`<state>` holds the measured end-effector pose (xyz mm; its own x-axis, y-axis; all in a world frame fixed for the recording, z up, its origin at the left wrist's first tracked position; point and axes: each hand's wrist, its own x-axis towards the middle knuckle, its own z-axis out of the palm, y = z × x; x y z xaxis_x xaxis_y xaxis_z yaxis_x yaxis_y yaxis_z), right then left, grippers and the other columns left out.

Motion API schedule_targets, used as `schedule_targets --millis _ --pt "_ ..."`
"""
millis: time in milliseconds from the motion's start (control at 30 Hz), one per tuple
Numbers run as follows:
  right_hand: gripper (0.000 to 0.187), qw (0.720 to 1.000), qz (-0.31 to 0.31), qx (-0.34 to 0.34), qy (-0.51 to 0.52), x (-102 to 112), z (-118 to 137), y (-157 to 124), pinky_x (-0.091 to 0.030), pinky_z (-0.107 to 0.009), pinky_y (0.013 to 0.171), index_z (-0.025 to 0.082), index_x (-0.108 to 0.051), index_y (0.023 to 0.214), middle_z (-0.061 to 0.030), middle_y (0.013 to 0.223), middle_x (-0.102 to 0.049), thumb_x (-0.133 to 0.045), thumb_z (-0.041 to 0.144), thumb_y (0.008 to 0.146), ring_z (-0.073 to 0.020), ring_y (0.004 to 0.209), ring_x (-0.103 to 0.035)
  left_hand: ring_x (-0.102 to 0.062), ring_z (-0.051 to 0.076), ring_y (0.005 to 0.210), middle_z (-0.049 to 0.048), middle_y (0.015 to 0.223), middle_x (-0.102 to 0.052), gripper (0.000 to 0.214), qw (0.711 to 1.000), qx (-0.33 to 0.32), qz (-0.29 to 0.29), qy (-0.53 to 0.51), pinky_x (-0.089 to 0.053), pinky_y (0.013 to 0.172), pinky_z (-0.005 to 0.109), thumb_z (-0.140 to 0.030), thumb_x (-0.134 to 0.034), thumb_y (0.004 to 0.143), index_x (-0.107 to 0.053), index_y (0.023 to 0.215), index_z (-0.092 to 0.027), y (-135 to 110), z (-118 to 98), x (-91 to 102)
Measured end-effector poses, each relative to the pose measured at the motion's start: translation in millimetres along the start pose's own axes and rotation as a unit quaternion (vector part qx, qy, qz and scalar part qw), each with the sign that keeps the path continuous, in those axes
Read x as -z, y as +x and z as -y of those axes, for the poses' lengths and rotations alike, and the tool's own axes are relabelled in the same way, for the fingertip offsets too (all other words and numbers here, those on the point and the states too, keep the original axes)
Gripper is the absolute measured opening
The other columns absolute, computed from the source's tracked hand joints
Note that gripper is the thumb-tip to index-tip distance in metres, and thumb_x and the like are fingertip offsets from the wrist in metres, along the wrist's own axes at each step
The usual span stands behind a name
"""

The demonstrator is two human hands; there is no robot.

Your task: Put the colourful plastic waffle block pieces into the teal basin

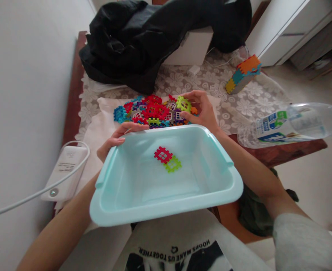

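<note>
A pale blue plastic tub (143,210) rests on my lap against the table edge. Inside it lie a red interlocking tile (163,154) and a green one (173,164), touching. My left hand (118,139) grips the tub's far left rim, fingers curled over it. Beyond the tub, a pile of colourful interlocking tiles (151,111) sits on a white cloth. My right hand (201,109) reaches into the pile's right side and pinches a lime-green tile (183,103).
A black jacket (154,37) is heaped at the table's back over a white box. A built block of joined tiles (243,73) stands at the right. A clear plastic bottle (296,122) lies on the table's right edge. A white adapter with cable (66,169) sits left.
</note>
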<state>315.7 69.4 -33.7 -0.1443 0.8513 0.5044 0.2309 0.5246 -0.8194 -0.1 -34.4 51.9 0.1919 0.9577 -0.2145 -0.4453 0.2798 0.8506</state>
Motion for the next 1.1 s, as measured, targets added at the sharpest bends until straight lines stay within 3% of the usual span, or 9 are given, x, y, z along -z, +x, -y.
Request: schedule_targets --millis 167,300,400,533,633,733,833,933,1100 --pt "0.084 0.99 0.016 -0.049 0.133 10 23 0 -0.071 -0.055 0.106 0.032 -0.07 0.132 -0.0121 0.13 -0.086 -0.062 0.107 0.093 -0.0329 0.119 -0.085 -0.078 0.031 0.11 0.0013 0.117 -0.088 0.019 0.997 -0.056 -0.01 0.054 -0.06 0.103 0.038 -0.026 -0.07 0.083 -0.088 0.087 -0.03 -7 -6 -13.0" --pt "0.096 0.989 0.102 -0.033 0.105 19 44 -6 -0.072 -0.06 0.101 0.032 -0.079 0.115 -0.0115 0.118 -0.087 -0.044 0.117 0.089 -0.0369 0.121 -0.085 -0.078 0.034 0.111 0.0022 0.116 -0.089 0.028 0.998 -0.014 -0.007 0.064 -0.061 0.104 0.042 -0.031 -0.07 0.077 -0.09 0.096 -0.03 0 -4 -3.6" --pt "0.088 0.994 0.092 -0.028 0.053 16 43 -5 -0.072 -0.06 0.103 0.032 -0.085 0.108 -0.0113 0.114 -0.087 -0.042 0.108 0.1 -0.0363 0.119 -0.084 -0.077 0.034 0.122 0.0065 0.125 -0.089 0.035 0.999 0.013 -0.016 0.044 -0.061 0.107 0.039 -0.03 -0.07 0.079 -0.09 0.107 -0.024 1 -3 1.6" --pt "0.074 0.997 0.065 -0.013 -0.037 11 21 2 -0.064 -0.059 0.12 0.03 -0.088 0.125 -0.0113 0.13 -0.087 -0.055 0.094 0.108 -0.0349 0.129 -0.081 -0.076 0.031 0.126 0.0075 0.13 -0.088 0.031 0.999 -0.017 -0.017 0.032 -0.061 0.106 0.033 -0.026 -0.07 0.088 -0.091 0.111 -0.022 -8 -4 -3.7" --pt "0.068 0.979 0.104 0.026 -0.173 10 0 3 -0.048 -0.063 0.136 0.031 -0.086 0.142 -0.0125 0.154 -0.081 -0.079 0.084 0.101 -0.0393 0.149 -0.069 -0.077 0.03 0.127 0.0076 0.132 -0.088 0.031 1.0 -0.011 -0.012 0.021 -0.061 0.108 0.033 -0.025 -0.07 0.09 -0.09 0.114 -0.022 -7 -5 -1.6" --pt "0.06 0.954 0.162 0.044 -0.25 9 -15 0 -0.041 -0.064 0.137 0.033 -0.084 0.148 -0.0124 0.157 -0.08 -0.088 0.07 0.1 -0.0397 0.15 -0.067 -0.077 0.033 0.124 0.0117 0.128 -0.089 0.035 1.0 0.016 0.011 0.025 -0.062 0.107 0.035 -0.025 -0.078 0.082 -0.089 0.114 -0.018 1 -5 8.3" --pt "0.051 0.946 0.179 0.063 -0.263 8 -21 -1 -0.041 -0.06 0.135 0.033 -0.086 0.141 -0.0118 0.148 -0.083 -0.089 0.065 0.102 -0.0371 0.141 -0.07 -0.077 0.036 0.131 0.0121 0.131 -0.088 0.035 0.999 0.018 0.011 0.038 -0.063 0.108 0.036 -0.027 -0.08 0.08 -0.089 0.113 -0.018 6 -6 15.5" --pt "0.047 0.953 0.154 0.079 -0.25 8 -19 -2 -0.046 -0.058 0.13 0.031 -0.087 0.135 -0.0119 0.139 -0.085 -0.084 0.067 0.105 -0.036 0.136 -0.073 -0.075 0.036 0.138 0.0117 0.137 -0.087 0.035 0.999 0.023 0.002 0.049 -0.063 0.11 0.036 -0.03 -0.08 0.082 -0.089 0.114 -0.019 6 -6 16.2" --pt "0.042 0.973 0.133 0.08 -0.171 7 -3 -6 -0.06 -0.047 0.117 0.034 -0.085 0.132 -0.009 0.138 -0.081 -0.066 0.068 0.116 -0.0291 0.127 -0.076 -0.079 0.034 0.126 0.0126 0.132 -0.088 0.039 0.999 0.027 0.0 0.03 -0.063 0.106 0.036 -0.028 -0.079 0.08 -0.086 0.117 -0.018 4 -5 12.0"
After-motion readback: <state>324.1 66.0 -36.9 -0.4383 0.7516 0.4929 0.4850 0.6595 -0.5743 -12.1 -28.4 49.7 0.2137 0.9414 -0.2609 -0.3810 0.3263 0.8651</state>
